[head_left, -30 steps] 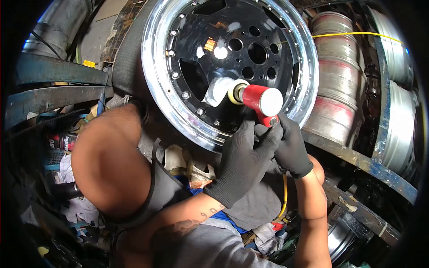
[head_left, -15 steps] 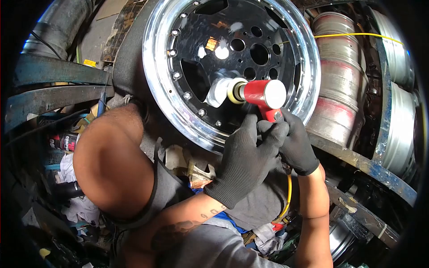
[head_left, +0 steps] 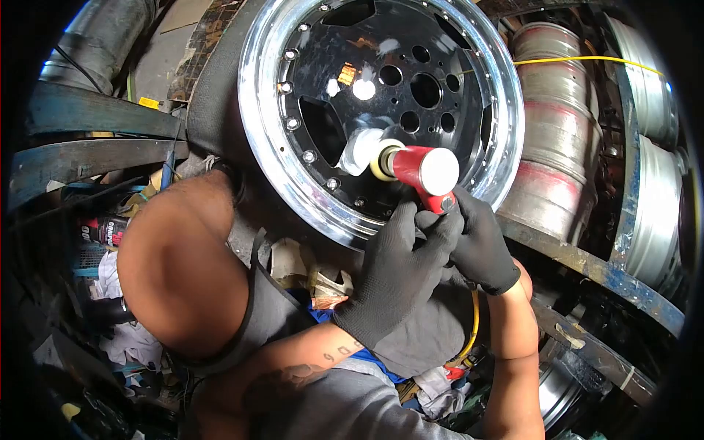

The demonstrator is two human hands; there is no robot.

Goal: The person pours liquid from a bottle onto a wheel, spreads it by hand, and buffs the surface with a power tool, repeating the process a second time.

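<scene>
Both hands wear dark knit gloves. My left hand and my right hand are closed together around the handle of a small red air polisher. Its white round head cap faces up, and its pale yellow pad sits low over the face of a wheel rim. That rim has a glossy black centre, a polished chrome lip and a ring of bolts. Whitish smears of compound show beside the pad at a spoke opening. My fingers hide most of the polisher's handle.
A yellow air hose hangs below my right hand. Silver wheel barrels stand on a blue metal rack at the right. My bare knee is bent at the left, near rags and a red-and-black can.
The polisher and both hands have shifted slightly left and down across the rim. The tool's cap has tilted a little. My grip on it is unchanged.
</scene>
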